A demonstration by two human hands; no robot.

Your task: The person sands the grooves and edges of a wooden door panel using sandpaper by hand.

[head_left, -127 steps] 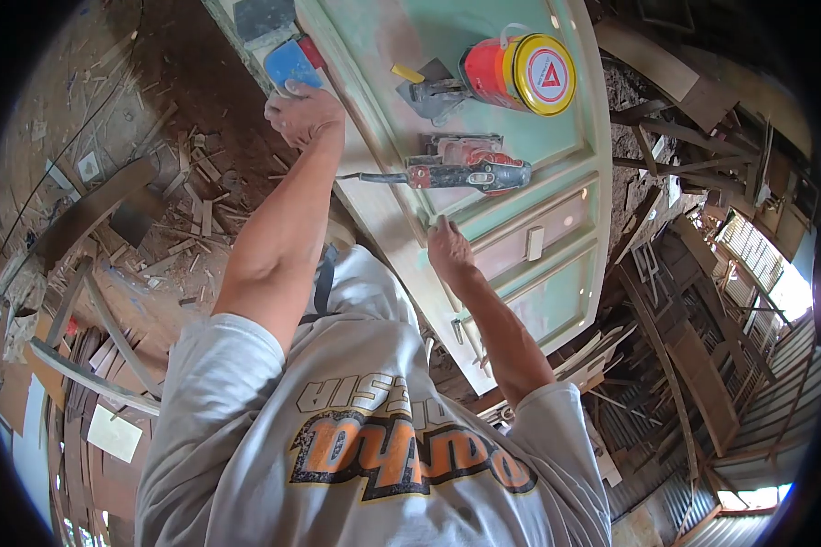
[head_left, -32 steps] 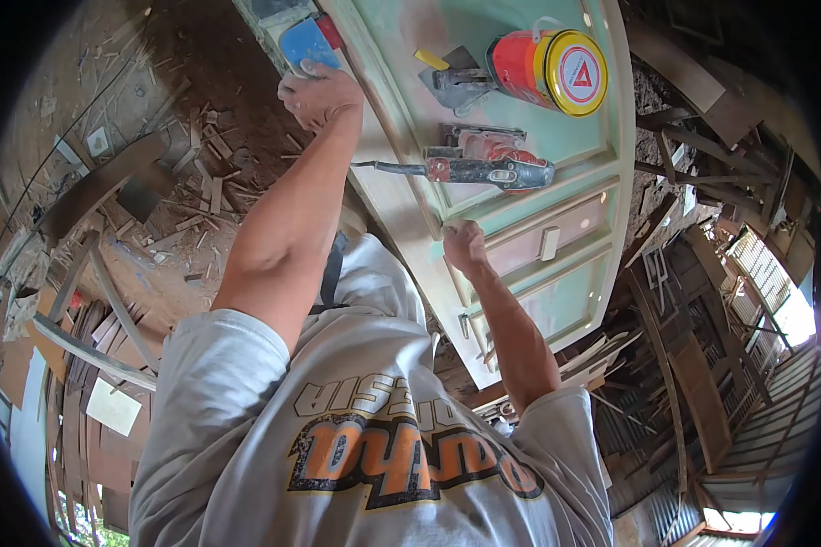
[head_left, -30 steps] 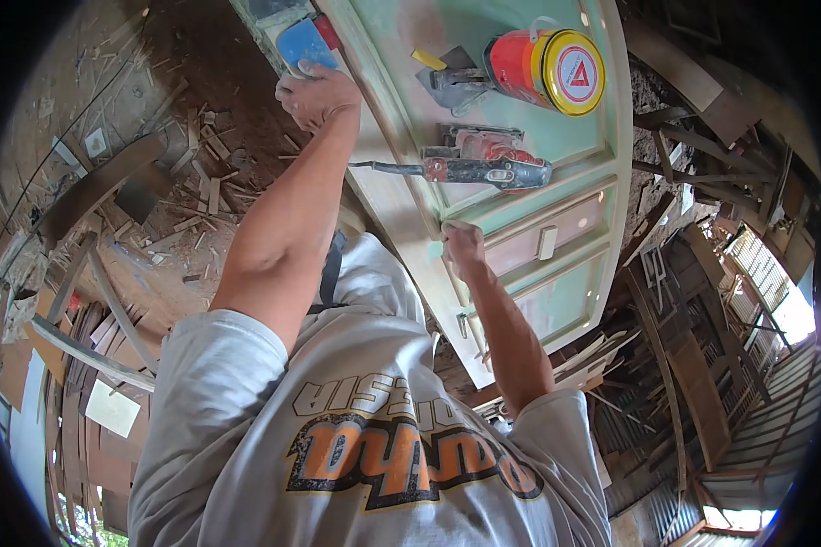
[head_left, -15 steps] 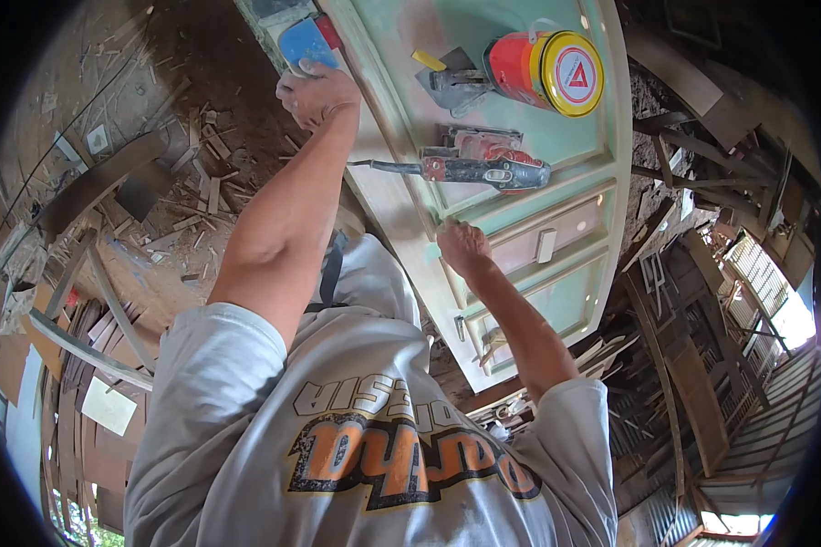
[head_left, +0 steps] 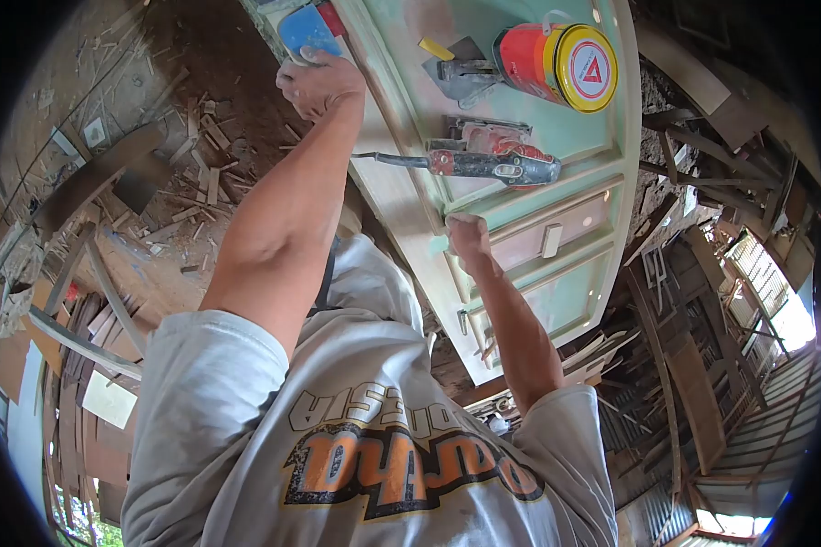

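Note:
My left hand (head_left: 323, 86) is closed on a blue, block-like tool (head_left: 308, 30) at the far left edge of a pale green panelled door (head_left: 401, 239). A small red piece lies beside the blue tool. My right hand (head_left: 468, 239) is curled into a fist on the door's frame, below the sander; whatever its fingers may hold is hidden. A red and black electric sander (head_left: 520, 170) rests on the door with its cable trailing left. Beyond it sit putty knives (head_left: 465, 77) and a red can with a yellow lid (head_left: 556, 64).
A small pale block (head_left: 551, 241) lies on the door, right of my right hand. Wood scraps (head_left: 212, 137) litter the dirt floor on the left. Stacked boards (head_left: 693, 383) lean at the right, and a curved board (head_left: 96, 178) lies at the left.
The view has shifted slightly, so the door and its tools sit a little higher and further right. My right hand's fingers have curled in more tightly. The left hand keeps hold of the blue tool.

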